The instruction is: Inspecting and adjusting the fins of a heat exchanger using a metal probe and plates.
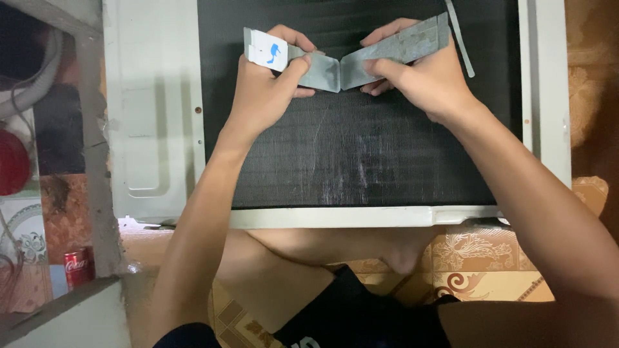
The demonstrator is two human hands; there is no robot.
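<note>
While you grip the grey metal bracket (351, 57) with both hands, it sits bent in a shallow V over the upper part of the dark finned coil (348, 154), its fold near the coil's top middle. Your left hand (267, 87) is closed on the bracket's left arm, thumb pressed on top near the fold; that arm's outer end carries a white sticker with a blue mark (269, 51). Your right hand (412, 80) is closed on the right arm, fingers curled under it, thumb on top. A thin grey strip (461, 38) hangs just right of the bracket's right end, over the coil.

White sheet-metal casing (151, 109) frames the coil on the left, right and lower edge; scuffed pale streaks mark the fins below the bracket. Below the coil your folded legs rest on patterned orange floor tiles (477, 258). Well left of the coil: a grey concrete post (97, 161), a red drink can (77, 267) and a red round object (13, 161), partly cut off.
</note>
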